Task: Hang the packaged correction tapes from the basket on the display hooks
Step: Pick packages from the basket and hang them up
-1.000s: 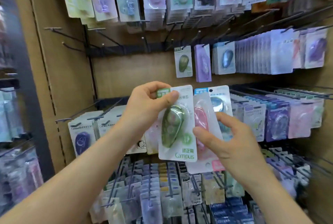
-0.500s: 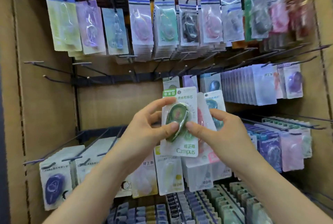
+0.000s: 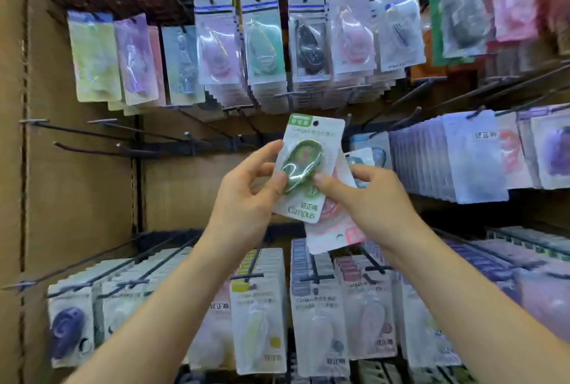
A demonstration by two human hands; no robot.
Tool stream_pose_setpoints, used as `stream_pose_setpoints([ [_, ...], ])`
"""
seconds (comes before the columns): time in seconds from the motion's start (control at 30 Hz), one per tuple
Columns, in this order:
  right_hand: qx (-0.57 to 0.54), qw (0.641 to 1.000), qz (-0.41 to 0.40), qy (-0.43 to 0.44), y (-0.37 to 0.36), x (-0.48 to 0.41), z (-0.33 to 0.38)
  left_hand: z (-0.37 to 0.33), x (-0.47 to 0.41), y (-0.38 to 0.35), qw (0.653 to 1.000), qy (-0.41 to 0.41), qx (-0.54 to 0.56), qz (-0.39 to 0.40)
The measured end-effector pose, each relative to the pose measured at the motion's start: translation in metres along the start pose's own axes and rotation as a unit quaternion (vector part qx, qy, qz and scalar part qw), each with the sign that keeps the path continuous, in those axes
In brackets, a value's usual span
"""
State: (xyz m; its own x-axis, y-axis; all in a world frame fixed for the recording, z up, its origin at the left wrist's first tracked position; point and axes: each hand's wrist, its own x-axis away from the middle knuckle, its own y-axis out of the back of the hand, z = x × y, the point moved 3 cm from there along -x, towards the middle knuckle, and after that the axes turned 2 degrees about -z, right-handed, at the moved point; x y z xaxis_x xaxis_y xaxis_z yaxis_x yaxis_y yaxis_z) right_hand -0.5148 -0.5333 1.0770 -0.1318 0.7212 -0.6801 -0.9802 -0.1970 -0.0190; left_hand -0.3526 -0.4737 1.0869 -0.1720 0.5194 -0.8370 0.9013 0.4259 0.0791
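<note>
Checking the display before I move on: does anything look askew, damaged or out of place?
Nothing looks damaged. The green correction tape pack is tilted, pinched between the left hand and right hand, its hang hole on no hook; a pink pack sits askew behind it. The hooks at middle left hang bare.

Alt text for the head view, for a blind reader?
Left hand and right hand hold a green correction tape pack before rows of hanging packs; a pink pack sits behind it in the right hand. Bare hooks jut at left.
</note>
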Motion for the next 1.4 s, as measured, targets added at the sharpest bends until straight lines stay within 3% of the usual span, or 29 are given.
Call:
stream_pose_setpoints([
  [0.2,-0.012,0.999,0.037,0.010,-0.007,-0.023,-0.005,0.002,0.002,-0.006,0.996,-0.008,-0.004,-0.085],
  [0.37,-0.036,0.998,0.055,0.015,0.001,-0.021,-0.016,0.005,-0.008,-0.006,0.994,0.011,-0.064,-0.089],
  [0.53,0.020,0.998,0.035,0.039,0.014,-0.020,-0.023,0.016,-0.016,-0.001,0.990,0.057,-0.089,-0.093],
  [0.7,0.129,0.990,0.050,0.027,0.032,-0.031,-0.027,0.037,-0.043,-0.001,0.980,0.156,-0.120,-0.012],
  [0.8,0.182,0.981,0.072,0.005,0.037,-0.039,-0.033,0.058,-0.070,-0.004,0.972,0.171,-0.164,-0.003],
  [1.1,0.030,0.996,0.076,-0.019,0.053,-0.048,-0.040,0.132,-0.140,-0.023,0.946,0.159,-0.283,0.028],
  [1.23,0.035,0.995,0.093,0.003,0.049,-0.043,-0.036,0.148,-0.157,-0.023,0.926,0.141,-0.347,0.053],
  [1.37,0.043,0.995,0.084,0.032,0.046,-0.039,-0.037,0.139,-0.141,-0.018,0.882,0.145,-0.440,0.091],
  [1.4,0.038,0.996,0.077,0.033,0.047,-0.038,-0.039,0.127,-0.130,-0.018,0.892,0.138,-0.421,0.090],
])
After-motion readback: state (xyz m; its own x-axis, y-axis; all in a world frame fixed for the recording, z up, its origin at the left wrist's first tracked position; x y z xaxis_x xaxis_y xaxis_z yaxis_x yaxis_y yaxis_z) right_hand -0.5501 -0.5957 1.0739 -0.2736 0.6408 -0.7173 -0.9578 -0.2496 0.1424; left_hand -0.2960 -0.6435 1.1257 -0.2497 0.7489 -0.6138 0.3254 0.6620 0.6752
